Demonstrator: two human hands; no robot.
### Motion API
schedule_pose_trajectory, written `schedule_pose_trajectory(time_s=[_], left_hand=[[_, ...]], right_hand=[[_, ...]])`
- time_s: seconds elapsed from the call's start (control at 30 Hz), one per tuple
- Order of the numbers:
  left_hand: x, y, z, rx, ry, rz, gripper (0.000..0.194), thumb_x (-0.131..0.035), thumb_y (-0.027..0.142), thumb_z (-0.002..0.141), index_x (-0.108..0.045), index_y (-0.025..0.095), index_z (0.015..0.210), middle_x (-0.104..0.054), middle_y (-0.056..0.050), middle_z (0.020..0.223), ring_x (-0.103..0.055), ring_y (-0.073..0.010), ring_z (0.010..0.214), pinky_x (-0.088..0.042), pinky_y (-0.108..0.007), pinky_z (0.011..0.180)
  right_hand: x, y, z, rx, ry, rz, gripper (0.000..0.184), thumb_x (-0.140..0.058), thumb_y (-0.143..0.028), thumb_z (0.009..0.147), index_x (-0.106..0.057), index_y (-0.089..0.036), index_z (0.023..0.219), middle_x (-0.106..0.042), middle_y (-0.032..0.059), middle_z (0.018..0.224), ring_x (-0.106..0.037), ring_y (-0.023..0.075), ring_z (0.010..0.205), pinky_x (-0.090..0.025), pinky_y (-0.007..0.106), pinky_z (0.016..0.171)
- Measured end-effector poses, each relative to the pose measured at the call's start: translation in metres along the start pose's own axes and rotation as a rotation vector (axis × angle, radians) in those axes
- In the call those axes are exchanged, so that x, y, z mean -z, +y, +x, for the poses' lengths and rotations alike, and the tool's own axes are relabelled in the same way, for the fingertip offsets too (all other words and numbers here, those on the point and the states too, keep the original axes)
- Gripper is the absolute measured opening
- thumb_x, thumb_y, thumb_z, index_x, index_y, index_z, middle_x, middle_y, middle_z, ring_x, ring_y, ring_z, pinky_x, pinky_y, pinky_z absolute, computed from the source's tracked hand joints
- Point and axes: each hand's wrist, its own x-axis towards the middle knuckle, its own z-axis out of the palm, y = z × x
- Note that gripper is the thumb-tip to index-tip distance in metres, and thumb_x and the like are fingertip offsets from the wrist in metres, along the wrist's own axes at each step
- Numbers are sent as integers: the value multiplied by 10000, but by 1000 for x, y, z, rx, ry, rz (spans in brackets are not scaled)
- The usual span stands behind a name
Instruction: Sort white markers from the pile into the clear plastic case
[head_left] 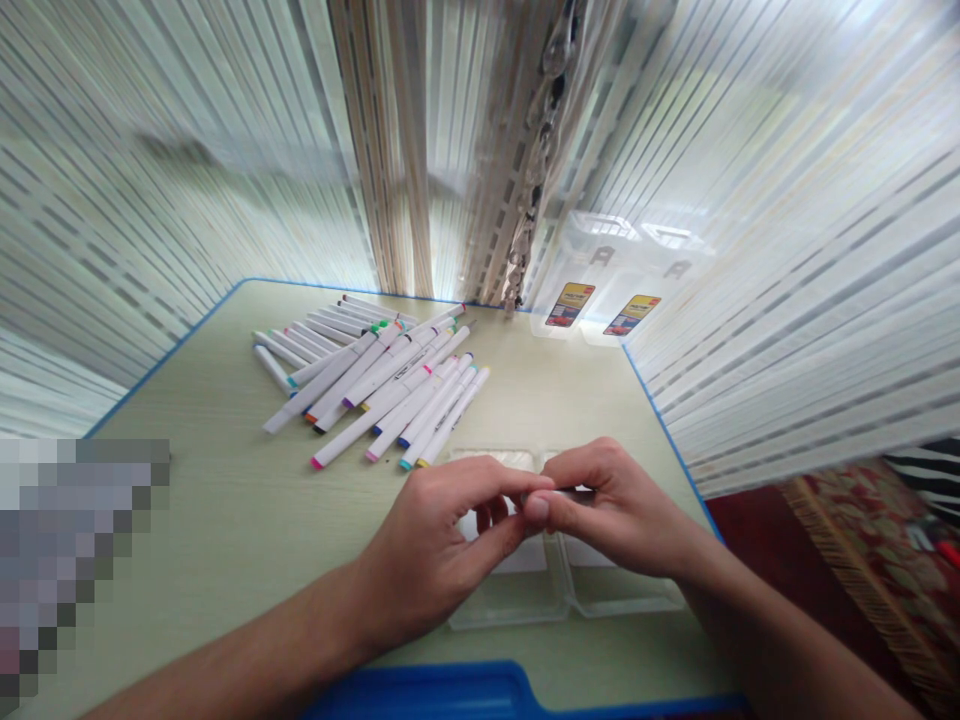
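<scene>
Both hands meet over two clear plastic trays (510, 617) lying side by side on the table. My right hand (615, 510) is closed around a slim dark object (574, 495), mostly hidden by the fingers, so its kind is unclear. At the near end of that object, the thumb and forefinger of my left hand (457, 530) pinch together, touching the right fingertips. What the left fingers grip cannot be made out. Farther back and to the left lies a loose heap of white markers (405, 390) with coloured ends, pointing in various directions.
Two clear plastic cases (607, 265) with handles and yellow-blue labels stand at the back right corner. The pale green table (225, 500) has a blue edge, with a blue molded part (435, 690) in front. String curtains (262, 150) hang around it. A patterned rug (847, 540) lies at right.
</scene>
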Motion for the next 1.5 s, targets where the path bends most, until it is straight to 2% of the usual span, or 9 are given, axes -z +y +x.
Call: schedule_pose_trajectory(time_s=[0.3, 0.57, 0.63, 0.73, 0.87, 1.07, 1.27, 1.5], left_hand=[[0, -2, 0, -36, 26, 15, 197, -654, 229, 937, -760, 180, 1095, -756, -16, 862, -678, -121, 757, -495, -234, 690], [0, -2, -1, -89, 50, 39, 195, -682, 172, 911, -773, 195, 1083, -786, -17, 892, -698, -115, 764, -501, -217, 706], [0, -3, 0, -104, 50, 41, 203, -687, 165, 907, -771, 201, 1088, -788, -18, 898, -706, -118, 779, -505, -216, 718], [0, -4, 0, -106, 57, 35, 202, -691, 158, 904, -768, 211, 1083, -788, -18, 918, -714, -125, 808, -514, -220, 737], [3, -2, -1, -78, 77, 58, 189, -698, 177, 901, -757, 211, 1077, -776, -16, 892, -698, -127, 772, -520, -229, 717], [4, 2, -2, -22, 209, 57, 156, -724, 195, 882, -741, 223, 1035, -734, 13, 817, -645, -86, 648, -506, -197, 640], [3, 3, -1, 128, 267, -67, 134, -681, 255, 920, -717, 226, 1046, -695, 17, 795, -622, -75, 603, -498, -182, 578], [3, 4, 4, 234, 330, -258, 147, -669, 280, 925, -695, 185, 1034, -600, 43, 627, -558, -73, 541, -449, -162, 517]], right_hand=[[1, 1, 0, 7, -14, 17, 500, -684, -494, 886, -626, -105, 577, -403, -35, 546, -358, 70, 535, -243, 227, 498], [1, -1, -1, 0, -42, 90, 476, -727, -455, 864, -612, -111, 556, -302, -54, 561, -303, 62, 528, -205, 222, 478], [2, -1, -1, -20, -68, 124, 468, -719, -457, 872, -630, -108, 573, -336, -51, 551, -322, 65, 529, -224, 219, 480], [4, -2, -1, -59, -101, 166, 423, -705, -457, 885, -711, -101, 659, -477, -25, 551, -419, 84, 551, -303, 217, 513], [9, -5, -1, -95, -91, 210, 375, -716, -451, 880, -776, -107, 743, -611, 9, 592, -509, 105, 581, -361, 219, 540], [10, -4, 0, -135, -44, 249, 384, -720, -464, 873, -772, -114, 723, -654, 26, 595, -528, 111, 578, -379, 229, 544], [10, -5, 0, -137, -37, 303, 416, -672, -435, 918, -710, -109, 661, -581, -4, 553, -424, 75, 519, -315, 221, 497], [11, -6, 2, -153, -9, 284, 467, -637, -473, 934, -693, -103, 655, -497, -23, 533, -346, 62, 488, -254, 224, 456]])
